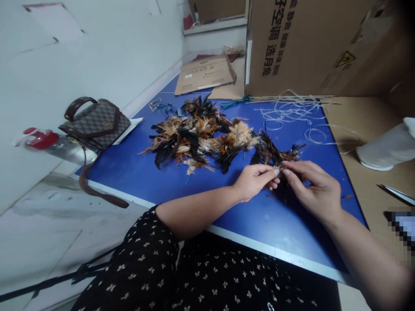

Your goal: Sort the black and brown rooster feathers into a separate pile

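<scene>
Brown, black and cream feathers (207, 138) lie in a long fluffy heap on the blue tabletop (259, 224). At the heap's right end, my left hand (256, 181) pinches a feather between thumb and forefinger. My right hand (313, 185) comes from the right, its thumb and fingertips meeting close to the left hand's pinch at the same small pale feather bit. Dark feathers hang below and behind the fingertips. What exactly sits in the right fingertips is too small to tell.
Loose clear cord (292, 110) lies tangled behind the hands. A handbag (100, 123) and red-capped bottle (48, 142) stand at the left. A large cardboard box (311, 47) rises at the back. On the right are a white roll (385, 147) and scissors-like blades (397, 193).
</scene>
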`<state>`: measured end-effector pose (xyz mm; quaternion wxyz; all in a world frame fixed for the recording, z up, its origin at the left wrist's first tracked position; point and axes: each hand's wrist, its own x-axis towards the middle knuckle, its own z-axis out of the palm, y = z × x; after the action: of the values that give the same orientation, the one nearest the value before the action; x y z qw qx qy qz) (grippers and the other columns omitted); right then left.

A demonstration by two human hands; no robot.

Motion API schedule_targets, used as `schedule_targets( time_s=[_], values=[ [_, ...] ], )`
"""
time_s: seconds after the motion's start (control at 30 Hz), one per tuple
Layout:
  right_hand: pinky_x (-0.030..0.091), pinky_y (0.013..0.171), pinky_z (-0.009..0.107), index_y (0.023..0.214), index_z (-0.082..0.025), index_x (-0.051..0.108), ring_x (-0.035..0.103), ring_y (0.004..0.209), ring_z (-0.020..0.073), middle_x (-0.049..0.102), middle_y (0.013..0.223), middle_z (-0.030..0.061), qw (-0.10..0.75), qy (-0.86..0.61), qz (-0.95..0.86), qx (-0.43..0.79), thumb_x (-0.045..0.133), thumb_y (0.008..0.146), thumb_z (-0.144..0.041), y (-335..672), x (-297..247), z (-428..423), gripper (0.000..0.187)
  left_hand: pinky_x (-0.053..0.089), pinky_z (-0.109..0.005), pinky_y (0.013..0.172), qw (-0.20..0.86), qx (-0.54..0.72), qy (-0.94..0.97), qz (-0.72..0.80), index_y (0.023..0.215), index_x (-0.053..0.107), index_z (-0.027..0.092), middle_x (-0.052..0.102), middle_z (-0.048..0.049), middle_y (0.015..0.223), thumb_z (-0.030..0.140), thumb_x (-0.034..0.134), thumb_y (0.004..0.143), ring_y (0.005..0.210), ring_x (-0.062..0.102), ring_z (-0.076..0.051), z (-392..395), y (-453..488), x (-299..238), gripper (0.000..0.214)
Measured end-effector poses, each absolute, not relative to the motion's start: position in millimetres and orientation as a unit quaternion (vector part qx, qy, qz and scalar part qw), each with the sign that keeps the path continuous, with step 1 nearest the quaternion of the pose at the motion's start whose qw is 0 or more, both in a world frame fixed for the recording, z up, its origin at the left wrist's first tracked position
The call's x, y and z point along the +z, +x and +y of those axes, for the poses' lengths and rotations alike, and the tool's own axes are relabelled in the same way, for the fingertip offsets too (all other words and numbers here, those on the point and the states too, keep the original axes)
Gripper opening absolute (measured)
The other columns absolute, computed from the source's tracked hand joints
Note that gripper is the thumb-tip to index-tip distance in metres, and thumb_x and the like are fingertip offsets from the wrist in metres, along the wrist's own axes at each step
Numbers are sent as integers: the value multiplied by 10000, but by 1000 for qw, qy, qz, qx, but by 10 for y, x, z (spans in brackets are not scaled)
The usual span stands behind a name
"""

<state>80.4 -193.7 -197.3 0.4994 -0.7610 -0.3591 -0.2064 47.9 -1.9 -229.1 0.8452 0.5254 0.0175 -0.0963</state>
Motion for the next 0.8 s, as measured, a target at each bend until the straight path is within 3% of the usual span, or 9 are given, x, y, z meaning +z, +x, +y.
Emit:
schedule_targets(
  time_s=[0.17,0.57,0.8],
  values=[
    [618,875,377,1265,-305,869,763,969,220,804,1121,52,508,-750,-378,-191,785,1073,-180,855,-2009,-1939,243,512,-300,719,843,-106,527,9,1023,797,109,771,-53,883,616,953,803,727,694,-105,-11,478,-2300,574],
    [600,898,392,1346,-324,839,747,1033,237,781,1173,61,499,-765,-366,-177,798,1070,-200,893,-2049,-1966,306,512,-292,716,846,-108,523,15,1000,808,109,769,-45,881,625,949,810,733,706,-105,32,501,-2301,568],
    [600,869,377,1267,-319,863,753,976,218,792,1117,49,507,-753,-382,-174,796,1065,-169,913,-2075,-1947,260,544,-322,775,845,-126,520,13,1025,821,103,792,-66,917,629,963,789,767,714,-116,36,496,-2312,594]
  ],
)
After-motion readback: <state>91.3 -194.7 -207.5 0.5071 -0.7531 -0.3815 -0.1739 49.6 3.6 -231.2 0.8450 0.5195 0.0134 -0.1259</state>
